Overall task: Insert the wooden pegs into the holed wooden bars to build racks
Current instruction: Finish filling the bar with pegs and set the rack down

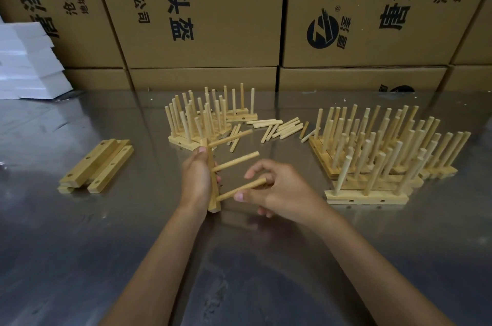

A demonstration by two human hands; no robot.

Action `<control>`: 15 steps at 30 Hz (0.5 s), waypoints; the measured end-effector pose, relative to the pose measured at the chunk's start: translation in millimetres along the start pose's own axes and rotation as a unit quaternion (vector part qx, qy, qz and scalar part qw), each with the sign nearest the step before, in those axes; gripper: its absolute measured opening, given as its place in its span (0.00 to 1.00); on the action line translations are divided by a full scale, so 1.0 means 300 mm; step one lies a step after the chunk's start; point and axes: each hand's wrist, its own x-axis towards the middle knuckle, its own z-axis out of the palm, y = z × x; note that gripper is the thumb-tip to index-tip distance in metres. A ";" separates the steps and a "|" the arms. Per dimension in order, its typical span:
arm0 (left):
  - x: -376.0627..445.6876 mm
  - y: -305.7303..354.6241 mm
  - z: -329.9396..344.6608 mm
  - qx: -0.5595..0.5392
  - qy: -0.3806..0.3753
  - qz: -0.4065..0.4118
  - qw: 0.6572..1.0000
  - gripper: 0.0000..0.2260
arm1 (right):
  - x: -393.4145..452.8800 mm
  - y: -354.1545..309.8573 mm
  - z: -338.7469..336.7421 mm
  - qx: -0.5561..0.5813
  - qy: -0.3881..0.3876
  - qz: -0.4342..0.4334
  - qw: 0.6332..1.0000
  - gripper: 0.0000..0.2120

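Your left hand (198, 179) grips a holed wooden bar (213, 190) upright, its lower end near the steel table (239, 272), fingers curled round it. Three pegs stick out of it toward the right. Your right hand (277, 192) pinches the lowest peg (239, 190) between thumb and fingers. Left of you, bare bars (97, 163) lie stacked flat. Farther back, loose pegs (279, 127) lie scattered between two groups of finished racks: one behind your left hand (207, 115), a larger one at the right (386, 155). Cardboard boxes (213, 19) line the back.
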 end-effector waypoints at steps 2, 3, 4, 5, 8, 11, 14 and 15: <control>0.008 -0.002 -0.005 -0.028 0.031 -0.006 0.999 0.15 | 0.000 0.009 0.025 0.039 -0.031 0.031 0.998 0.17; 0.011 -0.004 -0.007 -0.048 0.047 -0.012 0.998 0.15 | 0.001 0.018 0.052 0.052 -0.045 0.037 0.997 0.18; 0.011 -0.004 -0.006 -0.071 0.059 -0.024 0.995 0.14 | 0.006 0.027 0.082 0.058 -0.047 0.037 0.997 0.17; 0.010 -0.004 -0.004 -0.096 0.070 -0.038 0.992 0.14 | 0.012 0.036 0.110 0.060 -0.033 0.030 0.997 0.15; 0.019 0.000 -0.009 -0.134 0.105 -0.053 0.984 0.12 | 0.062 0.057 0.182 0.070 0.042 0.006 0.997 0.08; 0.047 0.016 -0.047 -0.106 0.150 -0.027 0.983 0.11 | 0.140 0.072 0.233 -0.007 0.113 -0.005 0.994 0.09; 0.093 0.013 -0.109 0.021 0.192 -0.007 0.981 0.20 | 0.229 0.057 0.258 -0.110 0.145 -0.020 0.983 0.07; 0.106 0.012 -0.132 0.045 0.202 -0.002 0.978 0.23 | 0.261 0.049 0.266 -0.135 0.150 -0.024 0.979 0.07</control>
